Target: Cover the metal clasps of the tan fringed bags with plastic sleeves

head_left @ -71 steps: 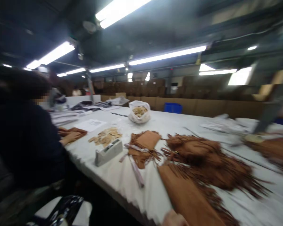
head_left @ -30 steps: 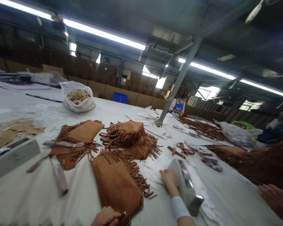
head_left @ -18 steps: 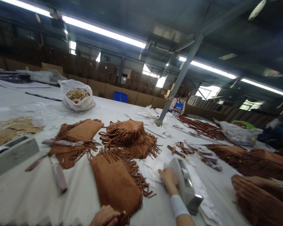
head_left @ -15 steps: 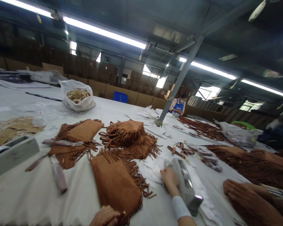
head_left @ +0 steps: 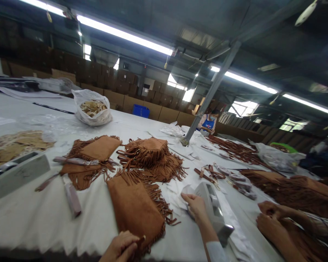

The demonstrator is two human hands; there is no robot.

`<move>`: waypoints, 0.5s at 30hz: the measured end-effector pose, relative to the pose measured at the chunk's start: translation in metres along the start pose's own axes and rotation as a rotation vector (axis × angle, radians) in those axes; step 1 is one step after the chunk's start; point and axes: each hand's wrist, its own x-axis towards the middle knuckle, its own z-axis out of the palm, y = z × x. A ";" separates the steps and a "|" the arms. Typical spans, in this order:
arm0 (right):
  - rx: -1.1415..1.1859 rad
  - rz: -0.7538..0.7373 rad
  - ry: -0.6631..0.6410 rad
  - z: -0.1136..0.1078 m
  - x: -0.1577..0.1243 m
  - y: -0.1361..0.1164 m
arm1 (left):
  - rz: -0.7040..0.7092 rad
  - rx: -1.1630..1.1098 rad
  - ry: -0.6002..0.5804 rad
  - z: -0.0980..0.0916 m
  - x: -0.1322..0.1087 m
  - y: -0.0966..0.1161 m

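Bag (head_left: 138, 209), lower centre of the frame, flat on the white surface (head_left: 94, 233). Left hand (head_left: 123, 244): fingers curled closed on its near edge. Right hand (head_left: 196, 208): fingers pinched on a pale sheet (head_left: 188, 189) beside the dispenser (head_left: 215, 209). The bag is probably light, soft and limp; best held by its plain edge, clear of the fringe (head_left: 168, 214). The sheet likely creases easily.

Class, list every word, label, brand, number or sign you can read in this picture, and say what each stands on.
None can be read.
Blue apron on the far co-worker: small white lettering, too small to read.
Grey tape dispenser at the picture's left edge: faint dark marks, unreadable.
Blue crate: any markings unreadable.
Fringed bag at the left hand: no lettering visible.
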 end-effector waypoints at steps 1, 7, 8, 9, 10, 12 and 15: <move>0.084 0.015 -0.057 0.005 -0.010 -0.004 | -0.030 -0.016 0.000 -0.001 0.000 0.003; 0.640 0.220 -0.339 0.040 -0.079 -0.026 | -0.145 -0.078 0.032 -0.008 0.003 0.023; 0.752 0.273 -0.369 0.045 -0.087 -0.029 | -0.154 -0.080 0.034 -0.009 0.003 0.025; 0.837 0.314 -0.384 0.049 -0.094 -0.031 | -0.160 -0.081 0.034 -0.010 0.003 0.026; 0.885 0.336 -0.386 0.052 -0.098 -0.033 | -0.163 -0.082 0.033 -0.010 0.003 0.027; 0.936 0.350 -0.369 0.056 -0.100 -0.036 | -0.165 -0.086 0.037 -0.010 0.003 0.027; 0.960 0.356 -0.358 0.058 -0.097 -0.039 | -0.164 -0.105 0.056 -0.010 0.003 0.028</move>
